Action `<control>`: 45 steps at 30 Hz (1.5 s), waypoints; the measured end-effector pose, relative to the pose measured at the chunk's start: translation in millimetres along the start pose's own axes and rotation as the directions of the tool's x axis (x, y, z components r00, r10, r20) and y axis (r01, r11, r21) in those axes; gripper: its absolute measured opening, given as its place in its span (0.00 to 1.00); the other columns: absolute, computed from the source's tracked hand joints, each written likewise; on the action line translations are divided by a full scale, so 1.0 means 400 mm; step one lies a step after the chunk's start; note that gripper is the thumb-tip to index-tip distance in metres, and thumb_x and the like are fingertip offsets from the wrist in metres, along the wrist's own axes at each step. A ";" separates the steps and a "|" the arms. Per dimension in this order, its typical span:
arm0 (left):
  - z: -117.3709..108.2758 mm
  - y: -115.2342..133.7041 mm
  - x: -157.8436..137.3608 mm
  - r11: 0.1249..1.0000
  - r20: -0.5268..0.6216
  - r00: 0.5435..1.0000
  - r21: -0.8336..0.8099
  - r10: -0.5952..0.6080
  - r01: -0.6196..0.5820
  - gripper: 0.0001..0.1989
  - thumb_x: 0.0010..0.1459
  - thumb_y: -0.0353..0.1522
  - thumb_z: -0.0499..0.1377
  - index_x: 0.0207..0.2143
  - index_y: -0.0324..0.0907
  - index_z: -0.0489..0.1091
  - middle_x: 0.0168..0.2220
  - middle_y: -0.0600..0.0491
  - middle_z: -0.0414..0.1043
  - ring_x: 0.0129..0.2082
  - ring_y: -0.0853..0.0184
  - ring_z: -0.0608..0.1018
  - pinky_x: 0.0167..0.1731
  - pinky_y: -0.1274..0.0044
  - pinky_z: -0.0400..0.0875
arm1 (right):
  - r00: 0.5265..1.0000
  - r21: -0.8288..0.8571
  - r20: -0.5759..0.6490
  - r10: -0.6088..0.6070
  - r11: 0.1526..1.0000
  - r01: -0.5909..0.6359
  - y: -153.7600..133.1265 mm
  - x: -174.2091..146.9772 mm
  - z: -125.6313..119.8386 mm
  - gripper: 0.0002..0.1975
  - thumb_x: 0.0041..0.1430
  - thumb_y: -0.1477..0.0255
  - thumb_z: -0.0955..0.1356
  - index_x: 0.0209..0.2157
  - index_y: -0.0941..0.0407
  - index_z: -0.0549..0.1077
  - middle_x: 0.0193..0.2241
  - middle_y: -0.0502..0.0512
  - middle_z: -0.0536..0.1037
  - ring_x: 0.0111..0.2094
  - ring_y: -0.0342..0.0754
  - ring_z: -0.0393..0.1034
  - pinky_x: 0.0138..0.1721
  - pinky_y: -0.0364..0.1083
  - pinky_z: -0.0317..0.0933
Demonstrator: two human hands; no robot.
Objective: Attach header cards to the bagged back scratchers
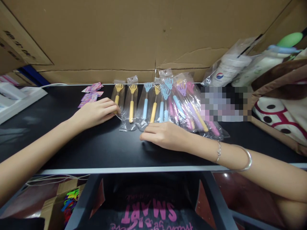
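Note:
A row of back scratchers with small hand-shaped heads lies on the black table, each in a clear plastic bag. My left hand point(102, 111) is closed at the lower end of the leftmost yellow back scratcher point(117, 93), fingers curled over its bag. Beside it are another yellow back scratcher point(131, 110) and a light blue back scratcher point(145, 108). My right hand point(165, 135) rests at the near ends of the middle bags, fingers together and pointing left; anything in them is hidden. Purple back scratchers point(183, 91) and pink ones overlap under clear plastic to the right.
Small pink and purple packets point(90, 95) lie behind my left hand. A white stand point(21, 100) is at the left edge. A bagged Pepsi cup point(227, 70), a bottle and a brown-and-white bag point(280, 118) occupy the right. Cardboard point(120, 38) walls the back.

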State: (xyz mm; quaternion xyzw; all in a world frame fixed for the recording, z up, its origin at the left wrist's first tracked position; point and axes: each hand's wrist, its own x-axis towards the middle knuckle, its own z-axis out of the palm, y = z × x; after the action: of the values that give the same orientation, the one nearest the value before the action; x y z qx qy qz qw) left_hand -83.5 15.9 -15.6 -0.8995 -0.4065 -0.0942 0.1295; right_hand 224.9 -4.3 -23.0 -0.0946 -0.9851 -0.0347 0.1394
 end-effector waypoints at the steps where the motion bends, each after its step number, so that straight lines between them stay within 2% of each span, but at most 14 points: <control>1: -0.002 -0.001 -0.003 0.999 0.015 1.000 -0.035 -0.017 0.018 0.15 0.67 0.40 0.48 0.41 0.46 0.73 0.42 0.50 0.77 0.42 0.64 0.77 0.39 0.75 0.72 | 1.000 0.034 -0.004 0.008 0.999 -0.008 0.002 0.001 0.001 0.13 0.68 0.81 0.58 0.41 0.58 0.72 0.32 0.54 0.74 0.34 0.43 0.64 0.30 0.43 0.54; 4: -0.015 -0.004 -0.012 0.988 0.109 0.993 -0.141 -0.041 0.056 0.16 0.63 0.42 0.52 0.47 0.46 0.71 0.46 0.50 0.75 0.45 0.62 0.77 0.45 0.72 0.71 | 1.000 0.099 -0.012 0.013 0.995 -0.012 0.008 0.003 0.005 0.14 0.66 0.82 0.58 0.39 0.58 0.73 0.33 0.54 0.74 0.37 0.43 0.64 0.33 0.43 0.56; 7: -0.041 0.006 -0.011 0.983 0.182 0.982 -0.162 -0.052 0.082 0.18 0.62 0.45 0.54 0.49 0.47 0.71 0.49 0.50 0.75 0.46 0.60 0.77 0.45 0.71 0.71 | 1.000 0.059 -0.027 -0.007 0.998 0.009 0.008 0.003 0.008 0.14 0.65 0.83 0.58 0.38 0.57 0.73 0.33 0.53 0.74 0.37 0.43 0.63 0.31 0.43 0.54; 9: -0.061 0.029 0.002 0.988 0.154 0.985 -0.123 -0.079 0.098 0.18 0.63 0.46 0.53 0.50 0.48 0.71 0.47 0.51 0.76 0.44 0.61 0.78 0.41 0.72 0.71 | 0.999 0.013 -0.041 -0.018 1.000 0.018 0.006 0.002 0.009 0.14 0.65 0.82 0.58 0.37 0.57 0.73 0.33 0.53 0.74 0.36 0.43 0.63 0.30 0.44 0.53; 11: -0.078 0.065 0.028 0.994 0.045 0.996 -0.081 -0.075 0.078 0.16 0.64 0.44 0.52 0.47 0.49 0.73 0.42 0.51 0.77 0.42 0.62 0.78 0.39 0.74 0.71 | 0.999 -0.022 -0.047 -0.017 1.000 0.016 0.004 0.002 0.012 0.13 0.65 0.82 0.58 0.37 0.57 0.73 0.32 0.53 0.74 0.36 0.43 0.63 0.29 0.43 0.52; 13: -0.088 0.110 0.064 0.998 -0.039 0.999 -0.067 -0.017 0.014 0.14 0.66 0.41 0.51 0.45 0.48 0.74 0.41 0.52 0.77 0.42 0.64 0.77 0.36 0.76 0.70 | 0.998 -0.043 -0.054 -0.019 0.999 0.017 0.005 0.002 0.015 0.13 0.65 0.81 0.58 0.36 0.57 0.73 0.31 0.53 0.74 0.36 0.43 0.63 0.29 0.43 0.52; 16: -0.081 0.175 0.124 0.990 -0.088 0.987 -0.026 0.135 -0.138 0.13 0.67 0.36 0.50 0.43 0.45 0.74 0.39 0.51 0.77 0.42 0.66 0.76 0.35 0.78 0.69 | 0.993 -0.063 -0.094 -0.065 0.996 0.060 0.009 -0.001 0.020 0.13 0.65 0.81 0.59 0.37 0.57 0.73 0.31 0.52 0.75 0.36 0.44 0.65 0.30 0.43 0.53; 19: -0.042 0.219 0.170 0.963 -0.092 0.959 -0.022 0.267 -0.270 0.11 0.65 0.31 0.52 0.43 0.42 0.74 0.40 0.50 0.77 0.43 0.66 0.76 0.38 0.78 0.70 | 0.978 -0.106 -0.152 -0.140 0.987 0.125 0.013 -0.003 0.023 0.13 0.65 0.80 0.59 0.37 0.57 0.74 0.32 0.53 0.76 0.35 0.43 0.65 0.32 0.43 0.55; 21: -0.007 0.233 0.183 0.950 -0.103 0.951 -0.085 0.291 -0.300 0.11 0.64 0.29 0.52 0.44 0.41 0.73 0.42 0.50 0.77 0.43 0.66 0.76 0.41 0.76 0.71 | 0.967 -0.144 -0.176 -0.184 0.977 0.159 0.013 -0.003 0.024 0.14 0.66 0.80 0.59 0.36 0.57 0.74 0.31 0.53 0.76 0.34 0.43 0.66 0.34 0.44 0.56; 24: 0.040 0.238 0.182 0.930 -0.170 0.954 -0.236 0.246 -0.282 0.11 0.66 0.30 0.52 0.46 0.40 0.71 0.45 0.49 0.76 0.44 0.67 0.75 0.44 0.76 0.71 | 0.962 -0.184 -0.171 -0.211 0.967 0.179 0.010 -0.001 0.023 0.14 0.66 0.80 0.58 0.35 0.57 0.74 0.31 0.53 0.76 0.34 0.44 0.66 0.35 0.44 0.56; 27: 0.062 0.235 0.172 0.911 -0.211 0.952 -0.301 0.223 -0.280 0.12 0.66 0.32 0.52 0.47 0.40 0.71 0.47 0.48 0.75 0.47 0.66 0.74 0.47 0.73 0.71 | 0.963 -0.180 -0.179 -0.202 0.969 0.170 0.010 0.000 0.024 0.13 0.65 0.81 0.59 0.36 0.57 0.74 0.31 0.52 0.75 0.35 0.44 0.65 0.36 0.44 0.56; 32: 0.064 0.233 0.168 0.907 -0.183 0.956 -0.315 0.230 -0.279 0.12 0.65 0.31 0.53 0.49 0.39 0.70 0.49 0.47 0.74 0.48 0.64 0.73 0.48 0.71 0.71 | 0.961 -0.167 -0.204 -0.189 0.974 0.156 0.011 0.002 0.029 0.14 0.63 0.81 0.59 0.35 0.56 0.74 0.31 0.52 0.76 0.36 0.45 0.65 0.37 0.44 0.56; 39: 0.061 0.233 0.169 0.905 -0.177 0.956 -0.319 0.236 -0.282 0.13 0.67 0.32 0.51 0.50 0.39 0.69 0.49 0.47 0.74 0.48 0.64 0.73 0.48 0.71 0.71 | 0.980 -0.164 -0.121 -0.160 0.977 0.139 0.008 0.003 0.030 0.15 0.65 0.81 0.58 0.38 0.56 0.74 0.33 0.54 0.75 0.37 0.45 0.65 0.38 0.45 0.56; 45: 0.059 0.233 0.168 0.908 -0.141 0.964 -0.328 0.226 -0.260 0.13 0.67 0.32 0.52 0.50 0.40 0.69 0.50 0.48 0.73 0.49 0.64 0.72 0.50 0.71 0.71 | 0.973 -0.157 -0.166 -0.158 0.979 0.132 0.009 0.004 0.035 0.15 0.65 0.81 0.58 0.37 0.56 0.74 0.33 0.53 0.75 0.36 0.45 0.65 0.38 0.45 0.56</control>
State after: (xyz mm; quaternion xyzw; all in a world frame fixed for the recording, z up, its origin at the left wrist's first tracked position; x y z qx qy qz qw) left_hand 32.4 11.4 -34.0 -0.9460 -0.2616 -0.1917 0.0012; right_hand 220.3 0.7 -35.6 -0.0288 -0.9679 -0.1246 0.2165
